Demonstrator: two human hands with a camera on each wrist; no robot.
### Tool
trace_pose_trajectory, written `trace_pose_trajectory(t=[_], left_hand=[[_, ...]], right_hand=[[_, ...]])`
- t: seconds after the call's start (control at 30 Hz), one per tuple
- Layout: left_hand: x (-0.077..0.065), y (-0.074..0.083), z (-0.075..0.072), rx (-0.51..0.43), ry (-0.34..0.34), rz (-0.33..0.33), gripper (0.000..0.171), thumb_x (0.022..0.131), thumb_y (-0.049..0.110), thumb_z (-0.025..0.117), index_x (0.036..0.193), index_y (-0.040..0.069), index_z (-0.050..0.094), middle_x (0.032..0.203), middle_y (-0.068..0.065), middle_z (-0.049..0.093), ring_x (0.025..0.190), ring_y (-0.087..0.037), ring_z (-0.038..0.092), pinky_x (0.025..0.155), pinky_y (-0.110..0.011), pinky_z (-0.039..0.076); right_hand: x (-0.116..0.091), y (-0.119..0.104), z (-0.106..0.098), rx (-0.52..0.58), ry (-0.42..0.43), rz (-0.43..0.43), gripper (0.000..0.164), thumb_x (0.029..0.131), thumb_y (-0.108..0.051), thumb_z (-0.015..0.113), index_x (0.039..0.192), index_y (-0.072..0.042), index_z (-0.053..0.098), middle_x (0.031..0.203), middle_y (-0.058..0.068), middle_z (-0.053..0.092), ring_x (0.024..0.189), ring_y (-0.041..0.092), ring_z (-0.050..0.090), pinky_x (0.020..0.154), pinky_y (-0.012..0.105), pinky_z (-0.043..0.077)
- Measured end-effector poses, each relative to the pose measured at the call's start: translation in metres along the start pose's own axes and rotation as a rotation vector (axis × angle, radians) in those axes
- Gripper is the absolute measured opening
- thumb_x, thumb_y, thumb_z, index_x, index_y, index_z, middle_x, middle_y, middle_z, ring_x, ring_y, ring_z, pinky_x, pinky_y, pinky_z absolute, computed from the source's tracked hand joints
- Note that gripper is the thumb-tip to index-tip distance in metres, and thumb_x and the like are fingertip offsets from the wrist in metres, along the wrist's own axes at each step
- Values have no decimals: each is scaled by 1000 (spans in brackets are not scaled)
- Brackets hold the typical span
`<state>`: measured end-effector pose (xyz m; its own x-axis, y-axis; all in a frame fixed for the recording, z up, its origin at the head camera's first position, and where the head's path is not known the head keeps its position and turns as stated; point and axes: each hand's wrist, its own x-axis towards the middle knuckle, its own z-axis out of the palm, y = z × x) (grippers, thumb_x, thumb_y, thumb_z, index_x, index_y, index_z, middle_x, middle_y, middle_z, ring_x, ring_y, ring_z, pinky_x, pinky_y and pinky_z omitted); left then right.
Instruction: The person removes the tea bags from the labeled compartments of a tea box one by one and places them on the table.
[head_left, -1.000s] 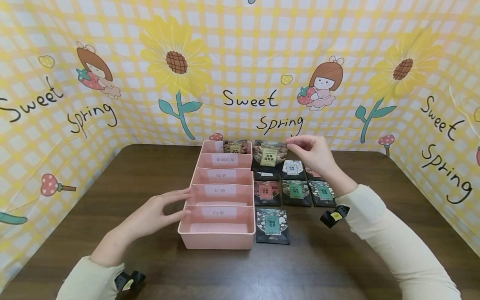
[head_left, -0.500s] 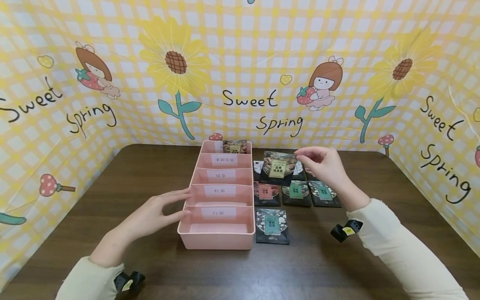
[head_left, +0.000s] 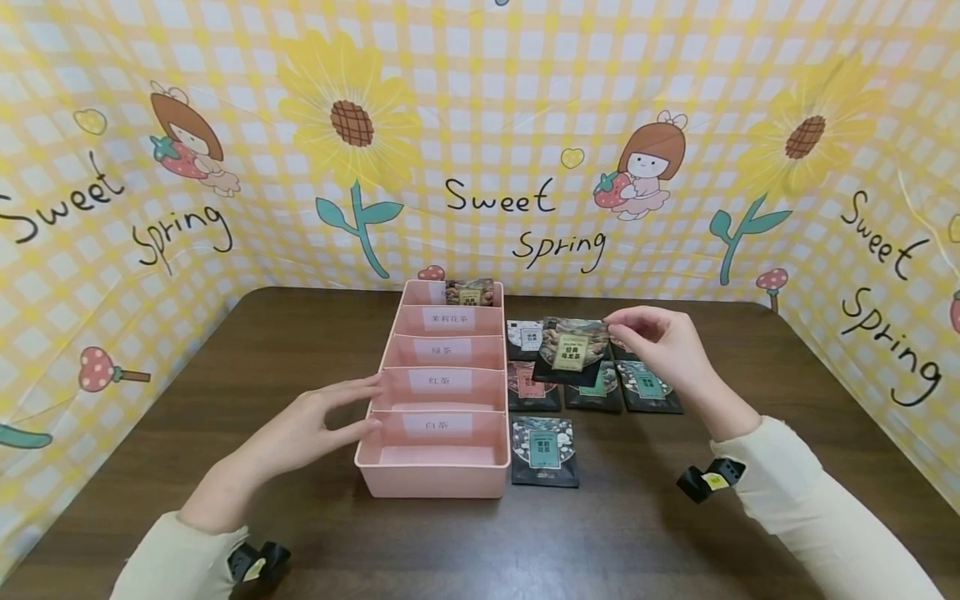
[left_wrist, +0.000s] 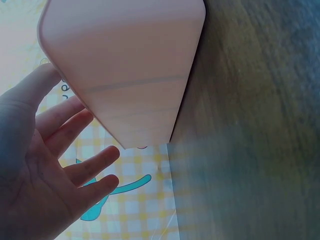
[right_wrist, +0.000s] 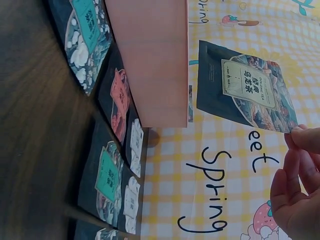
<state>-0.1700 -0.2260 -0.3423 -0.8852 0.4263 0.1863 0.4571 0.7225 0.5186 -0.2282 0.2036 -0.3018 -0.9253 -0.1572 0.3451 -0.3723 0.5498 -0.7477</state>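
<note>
My right hand [head_left: 663, 346] pinches a dark oolong tea sachet [head_left: 572, 348] by one upper corner, between thumb and fingertips. In the right wrist view the oolong sachet [right_wrist: 245, 90] hangs above the table, its yellowish label facing the camera. My left hand [head_left: 303, 429] touches the left rim of a pink divided box [head_left: 431, 482] with its fingers spread. From the left wrist camera, the thumb and some fingertips meet the box [left_wrist: 125, 55] along its edge while other fingers stand apart. A second oolong sachet [head_left: 470, 294] stands in the box's farthest compartment.
Right of the box lie sachets: white-labelled [head_left: 524, 337], red-labelled [head_left: 532, 385], green-labelled [head_left: 592, 393] and teal-labelled [head_left: 649, 387]. A nearer teal-labelled sachet [head_left: 545, 452] lies by the front compartment. Other sachets are partly covered by the held one and the right hand. A checked cloth [head_left: 495, 108] stands behind.
My right hand has carried the oolong sachet rightward and nearer, from beside the box's far end to above the sachets on the table. The left hand has stayed on the rim.
</note>
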Motion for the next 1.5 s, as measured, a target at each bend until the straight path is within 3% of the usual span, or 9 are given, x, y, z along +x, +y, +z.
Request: trace_pose_trajectory(t=[0.17,0.47,0.67,0.77,1.1,1.3,1.5], left_hand=[[0,0,0,0,-1,-1,51,87,38,64,130,11,56,137,-7,54,129,-30,48,102,-50,40],[0,0,0,-6,-7,-9,51,87,38,63,131,13,55,137,-7,53,129,-30,47,102,-50,40],[-1,0,-1,-10,-13,-16,51,88,38,63,131,13,55,138,-6,53,130,-30,47,102,-50,40],[0,0,-1,-11,-15,-15,51,88,38,63,132,13,54,138,-6,53,130,-30,46,103,-50,39],[0,-1,-1,-12,-12,-8,51,88,38,63,131,13,55,139,-6,52,130,-30,46,103,-50,39],[0,-1,-1,-12,-12,-7,51,88,38,63,132,13,54,138,-6,52,130,-30,46,103,-50,39],[0,-1,0,-11,-16,-13,52,88,38,63,132,14,54,138,-6,53,130,-30,46,103,-50,39]], right_hand=[[-8,1,-2,-10,3,16,20,89,-22,64,101,-7,69,92,-7,67,73,6,59,62,16,49],[-24,12,-6,-31,22,20,20,90,-20,63,101,-5,68,98,1,69,74,-1,58,62,15,48],[-35,20,-10,-40,13,21,19,90,-18,62,102,-4,68,89,-22,63,76,-3,57,65,13,48],[-39,25,-13,-47,13,34,20,90,-19,62,103,-5,67,87,-27,60,77,-6,57,67,11,48],[-50,42,-16,-54,-3,72,19,90,-17,62,99,-1,66,82,-28,60,75,-4,60,65,12,49],[-54,46,-14,-33,-60,90,18,90,-14,62,99,1,66,83,-28,60,74,-3,60,63,15,49],[-55,47,-14,-20,-133,133,20,90,-14,62,101,2,65,88,-13,63,75,-3,58,64,18,50]])
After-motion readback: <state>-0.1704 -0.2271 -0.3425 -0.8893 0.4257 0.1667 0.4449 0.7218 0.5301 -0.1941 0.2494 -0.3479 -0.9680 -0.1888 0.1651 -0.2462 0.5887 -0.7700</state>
